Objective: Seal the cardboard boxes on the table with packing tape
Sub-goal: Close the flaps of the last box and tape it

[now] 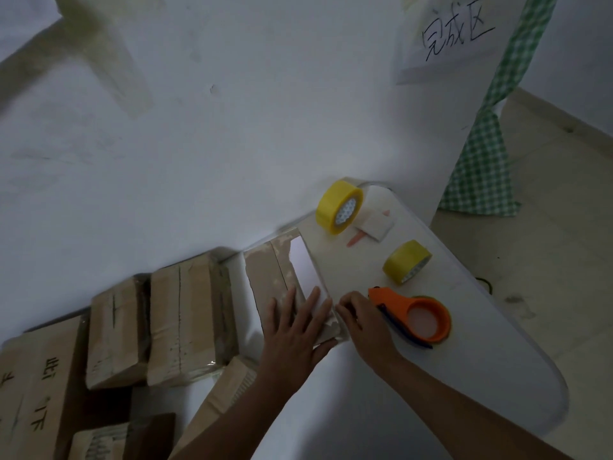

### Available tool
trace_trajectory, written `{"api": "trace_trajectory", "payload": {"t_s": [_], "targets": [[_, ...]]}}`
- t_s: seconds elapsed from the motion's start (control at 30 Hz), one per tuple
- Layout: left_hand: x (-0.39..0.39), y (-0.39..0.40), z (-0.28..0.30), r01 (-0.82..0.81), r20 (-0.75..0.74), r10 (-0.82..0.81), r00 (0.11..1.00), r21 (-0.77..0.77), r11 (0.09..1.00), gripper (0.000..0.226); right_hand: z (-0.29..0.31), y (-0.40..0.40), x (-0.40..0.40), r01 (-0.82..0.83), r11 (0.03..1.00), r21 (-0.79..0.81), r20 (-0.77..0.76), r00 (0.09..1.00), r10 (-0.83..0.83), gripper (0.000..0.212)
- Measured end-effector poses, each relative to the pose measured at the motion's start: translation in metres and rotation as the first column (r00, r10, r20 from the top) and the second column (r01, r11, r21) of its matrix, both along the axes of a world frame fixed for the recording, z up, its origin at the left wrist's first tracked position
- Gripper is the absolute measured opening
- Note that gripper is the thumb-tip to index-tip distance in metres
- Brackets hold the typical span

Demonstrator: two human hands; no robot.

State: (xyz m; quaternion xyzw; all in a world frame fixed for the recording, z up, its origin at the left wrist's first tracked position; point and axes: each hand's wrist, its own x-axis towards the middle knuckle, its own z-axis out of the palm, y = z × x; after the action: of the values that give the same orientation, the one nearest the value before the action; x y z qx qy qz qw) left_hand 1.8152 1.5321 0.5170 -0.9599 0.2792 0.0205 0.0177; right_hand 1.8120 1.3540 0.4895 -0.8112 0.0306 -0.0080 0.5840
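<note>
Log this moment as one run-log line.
left hand flat on box | right hand fingers curled at box edge | tape dispenser idle on table

A white paper sheet (441, 38) fixed to the wall in front of me carries three large handwritten black characters, 完成区, running at a slant. The big cardboard carton (36, 386) at my lower left bears black printed characters on its top face; seen sideways and cut by the frame edge, they are not legible to me. Nothing else in my view shows readable text, brand or number.
</note>
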Motion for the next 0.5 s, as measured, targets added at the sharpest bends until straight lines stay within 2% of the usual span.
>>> {"api": "trace_trajectory", "payload": {"t_s": [0.1,0.27,0.37,0.43,0.5], "targets": [[0.001,-0.001,-0.001,0.011,0.029,-0.011,1.000,-0.002,1.000,0.068,-0.008,0.009,0.003,-0.034,0.997,-0.072,-0.002,0.999,0.034,0.019],[0.000,0.000,-0.001,-0.005,0.009,0.005,1.000,-0.002,1.000,0.067,-0.017,0.013,0.001,-0.049,0.995,-0.090,-0.147,0.988,0.035,0.024],[-0.001,0.000,0.001,-0.011,-0.009,0.011,1.000,0.002,1.000,0.066,-0.012,0.008,0.011,-0.170,0.968,-0.184,-0.230,0.965,0.126,0.013],[-0.001,0.000,0.002,-0.010,-0.010,0.010,1.000,-0.001,1.000,0.066,-0.012,0.002,0.018,-0.315,0.898,-0.308,-0.285,0.931,0.229,0.023],[-0.002,0.001,0.002,-0.010,-0.019,0.010,1.000,0.000,1.000,0.067,-0.010,-0.004,0.016,-0.346,0.856,-0.385,-0.275,0.928,0.252,0.034]]}}
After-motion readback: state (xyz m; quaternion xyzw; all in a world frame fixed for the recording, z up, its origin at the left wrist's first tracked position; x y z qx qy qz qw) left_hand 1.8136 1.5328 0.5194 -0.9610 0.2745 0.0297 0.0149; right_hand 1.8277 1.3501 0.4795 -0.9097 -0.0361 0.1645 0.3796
